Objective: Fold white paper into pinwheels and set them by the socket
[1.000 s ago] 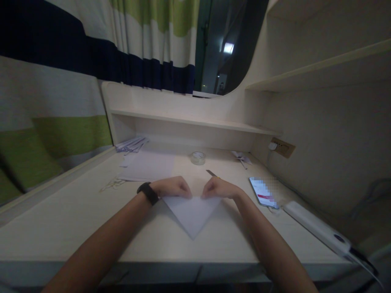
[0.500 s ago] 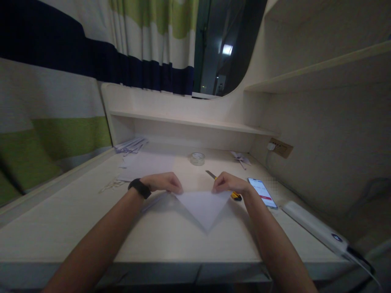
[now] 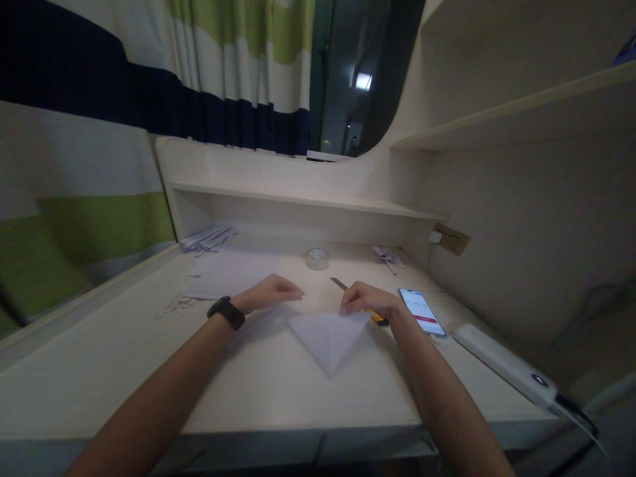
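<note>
The paper (image 3: 328, 343), folded into a triangle, is in the middle of the worktop (image 3: 124, 377), with its point turned to the front edge and its long side turned to the far edge. The right hand (image 3: 365, 299) holds this long side, pinched between thumb and bent fingers, near the right corner of the paper. The left hand (image 3: 268, 291) is above the left part of the worktop's middle, with its fingers stretched out and close to each other; it is just beside the left corner of the paper, a little apart from it, and seems to hold nothing. A black watch (image 3: 226, 313) is around the left wrist. The cutter (image 3: 339, 284) lies partly behind the right hand, and its blade points to the far edge. Further back, the tape (image 3: 317, 258) lies flat near the middle of the far edge. In the far left corner there is a bundle of strips (image 3: 207, 240), then the flat sheets (image 3: 231, 275), and nearer to the left edge some thin strings (image 3: 175, 307). A pinwheel (image 3: 387, 256) lies near the far right corner. Along the right edge lie the phone (image 3: 421, 311), with its screen lit, and a long white bar (image 3: 501, 364).
</note>
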Tool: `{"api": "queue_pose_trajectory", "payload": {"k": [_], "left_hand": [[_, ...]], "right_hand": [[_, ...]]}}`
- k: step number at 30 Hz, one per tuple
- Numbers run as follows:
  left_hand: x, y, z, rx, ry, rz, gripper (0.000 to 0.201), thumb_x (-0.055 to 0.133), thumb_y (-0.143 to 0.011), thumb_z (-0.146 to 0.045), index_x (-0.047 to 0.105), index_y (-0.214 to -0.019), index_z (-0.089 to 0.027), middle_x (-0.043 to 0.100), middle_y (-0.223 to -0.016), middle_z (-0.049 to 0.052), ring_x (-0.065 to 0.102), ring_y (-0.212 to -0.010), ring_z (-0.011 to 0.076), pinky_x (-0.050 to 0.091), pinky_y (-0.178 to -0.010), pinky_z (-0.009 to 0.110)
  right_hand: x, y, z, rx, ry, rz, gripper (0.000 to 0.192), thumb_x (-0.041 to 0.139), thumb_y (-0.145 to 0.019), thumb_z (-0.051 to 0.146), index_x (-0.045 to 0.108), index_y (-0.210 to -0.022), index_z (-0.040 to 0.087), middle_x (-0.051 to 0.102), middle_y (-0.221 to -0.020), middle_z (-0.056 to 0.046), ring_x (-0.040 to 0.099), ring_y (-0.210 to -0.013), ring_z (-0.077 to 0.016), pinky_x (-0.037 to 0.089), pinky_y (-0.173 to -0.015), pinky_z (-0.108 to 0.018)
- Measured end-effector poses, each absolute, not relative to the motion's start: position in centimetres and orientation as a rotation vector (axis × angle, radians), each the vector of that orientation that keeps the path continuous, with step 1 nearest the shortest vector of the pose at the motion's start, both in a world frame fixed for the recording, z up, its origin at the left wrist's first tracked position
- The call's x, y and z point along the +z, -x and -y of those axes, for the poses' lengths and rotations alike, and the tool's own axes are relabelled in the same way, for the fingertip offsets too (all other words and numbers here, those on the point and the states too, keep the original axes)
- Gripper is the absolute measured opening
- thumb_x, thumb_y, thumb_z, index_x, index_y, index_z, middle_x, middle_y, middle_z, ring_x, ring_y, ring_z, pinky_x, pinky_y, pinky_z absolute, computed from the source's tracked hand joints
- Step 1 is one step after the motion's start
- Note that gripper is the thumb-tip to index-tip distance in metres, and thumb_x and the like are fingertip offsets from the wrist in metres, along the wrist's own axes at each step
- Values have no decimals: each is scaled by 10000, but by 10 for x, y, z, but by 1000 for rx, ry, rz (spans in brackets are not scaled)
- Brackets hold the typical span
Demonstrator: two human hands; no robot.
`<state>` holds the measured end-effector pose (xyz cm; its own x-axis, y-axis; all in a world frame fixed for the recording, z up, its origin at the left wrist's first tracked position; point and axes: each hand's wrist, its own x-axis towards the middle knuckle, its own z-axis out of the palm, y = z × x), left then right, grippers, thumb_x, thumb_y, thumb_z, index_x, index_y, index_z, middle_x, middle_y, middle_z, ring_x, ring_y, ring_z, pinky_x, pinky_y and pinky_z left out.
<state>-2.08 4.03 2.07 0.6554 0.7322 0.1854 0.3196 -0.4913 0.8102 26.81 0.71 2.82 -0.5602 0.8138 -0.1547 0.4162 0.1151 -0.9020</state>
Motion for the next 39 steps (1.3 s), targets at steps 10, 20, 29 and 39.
{"api": "queue_pose_trajectory", "payload": {"k": [10,20,29,39], "left_hand": [[1,-15,-22,500,-2197,-657,321,607,-758,-403,713,-734,-100,659,-628,43,534,-558,128,364,-524,221],[8,-3,-29,618,-2074,-835,314,627,-719,-408,710,-705,-105,661,-638,58,544,-563,145,375,-534,239],[13,-7,-22,609,-2015,-847,289,645,-710,-392,704,-693,-110,661,-644,62,547,-572,145,378,-539,242],[9,-8,-25,816,-1868,-935,381,612,-716,-479,695,-728,-107,627,-638,45,499,-560,137,317,-491,230]], "right_hand": [[22,-254,-7,1413,1133,2132,223,730,-630,326,723,-721,122,652,-616,-4,532,-545,-98,397,-551,-215],[23,-326,-27,208,2138,1509,279,537,-813,317,705,-941,135,671,-1028,-166,598,-1004,-276,425,-861,-383],[-7,-339,-34,-26,2189,1285,370,466,-866,343,614,-1146,151,561,-1227,-174,479,-1160,-330,350,-952,-487],[13,-300,-35,122,1833,1426,356,454,-881,404,663,-1001,142,663,-1063,-147,590,-1036,-249,419,-897,-350]]}}
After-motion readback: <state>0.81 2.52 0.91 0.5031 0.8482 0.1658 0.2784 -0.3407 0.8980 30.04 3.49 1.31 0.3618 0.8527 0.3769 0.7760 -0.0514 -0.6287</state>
